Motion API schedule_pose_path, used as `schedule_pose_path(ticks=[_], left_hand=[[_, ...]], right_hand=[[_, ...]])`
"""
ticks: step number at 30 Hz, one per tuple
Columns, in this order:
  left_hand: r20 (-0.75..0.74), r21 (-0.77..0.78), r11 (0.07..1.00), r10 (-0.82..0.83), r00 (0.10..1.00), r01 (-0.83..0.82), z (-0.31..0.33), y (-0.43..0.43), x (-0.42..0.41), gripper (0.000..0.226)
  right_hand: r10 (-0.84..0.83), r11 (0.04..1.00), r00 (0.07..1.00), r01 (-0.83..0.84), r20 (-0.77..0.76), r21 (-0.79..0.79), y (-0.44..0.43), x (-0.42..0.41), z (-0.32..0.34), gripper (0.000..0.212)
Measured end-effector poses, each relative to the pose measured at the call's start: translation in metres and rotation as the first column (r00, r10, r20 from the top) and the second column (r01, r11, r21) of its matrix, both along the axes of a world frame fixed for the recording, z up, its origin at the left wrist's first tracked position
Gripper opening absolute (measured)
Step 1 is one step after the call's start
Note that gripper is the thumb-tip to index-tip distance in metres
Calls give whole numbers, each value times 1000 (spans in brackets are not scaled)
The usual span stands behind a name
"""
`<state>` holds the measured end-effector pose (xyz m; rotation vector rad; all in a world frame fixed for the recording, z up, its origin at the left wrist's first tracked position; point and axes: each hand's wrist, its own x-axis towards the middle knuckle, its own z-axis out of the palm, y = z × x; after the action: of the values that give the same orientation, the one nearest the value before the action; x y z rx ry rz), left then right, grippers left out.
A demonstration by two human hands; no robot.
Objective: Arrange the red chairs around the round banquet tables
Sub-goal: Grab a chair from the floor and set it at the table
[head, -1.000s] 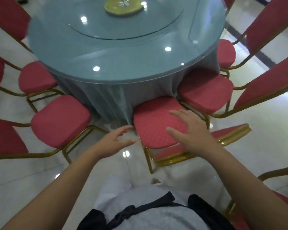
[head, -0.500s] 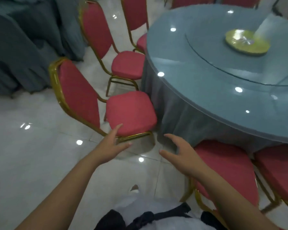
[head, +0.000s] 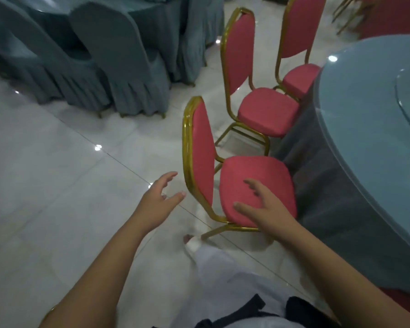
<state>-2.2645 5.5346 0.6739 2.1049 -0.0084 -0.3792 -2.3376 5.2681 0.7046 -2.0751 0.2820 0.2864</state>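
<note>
left hand open, fingers loosely spread and slightly bent, thumb out toward the right, holding nothing. right hand open, palm down, fingers spread, thumb pointing left toward the other hand, gripping nothing. Hands near each other but apart. Bare left forearm angles up and right; bare right forearm angles up and left.

Three red padded, gold-framed chairs stand upright on the floor along the round table, which is draped in blue-grey cloth. The seats of the nearest chair and middle chair are just beside the cloth. The farthest chair is partly tucked under.
</note>
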Motion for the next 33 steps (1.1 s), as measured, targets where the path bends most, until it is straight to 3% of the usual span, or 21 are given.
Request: schedule_pose_path(ticks=[4, 9, 11, 14, 16, 19, 22, 26, 28, 30, 33], left_hand=[[1, 46, 999, -2, 1000, 2, -4, 25, 74, 54], [-140, 158, 978, -113, 984, 135, -7, 52, 148, 55], [-164, 163, 971, -146, 976, 173, -6, 64, 175, 56], [-161, 134, 975, -153, 975, 175, -7, 84, 208, 55], [-157, 103, 977, -168, 973, 186, -11, 95, 225, 54], [-185, 100, 946, -288, 940, 309, -23, 105, 251, 55], [-183, 133, 865, -458, 870, 484, -30, 101, 281, 60], [-59, 138, 748, -648, 759, 649, -23, 78, 307, 77], [26, 183, 641, -761, 649, 745, -19, 61, 307, 92], [84, 311, 516, -852, 517, 798, -20, 45, 296, 103], [28, 479, 294, -947, 321, 827, -26, 28, 260, 107]], right_hand=[[8, 996, 1000, -8, 5, 89, 39, 86, -17, 86], [-44, 975, 996, 60, -79, 212, 109, 183, -39, 109], [-158, 973, 984, 169, -79, 160, 135, 216, -48, 111], [-394, 917, 919, 394, -9, 61, 158, 239, -60, 93], [-425, 905, 904, 422, 45, 51, 159, 238, -66, 87], [-366, 931, 928, 365, 64, 27, 147, 233, -68, 95], [-408, 912, 912, 409, 30, -19, 147, 222, -60, 79], [-620, 776, 784, 619, 33, -125, 169, 169, -48, 43], [-658, 736, 753, 649, 22, -190, 173, 131, -40, 34], [-662, 729, 743, 610, -95, -309, 175, 92, -33, 24], [-728, 669, 657, 618, -196, -414, 191, 40, -24, 5]])
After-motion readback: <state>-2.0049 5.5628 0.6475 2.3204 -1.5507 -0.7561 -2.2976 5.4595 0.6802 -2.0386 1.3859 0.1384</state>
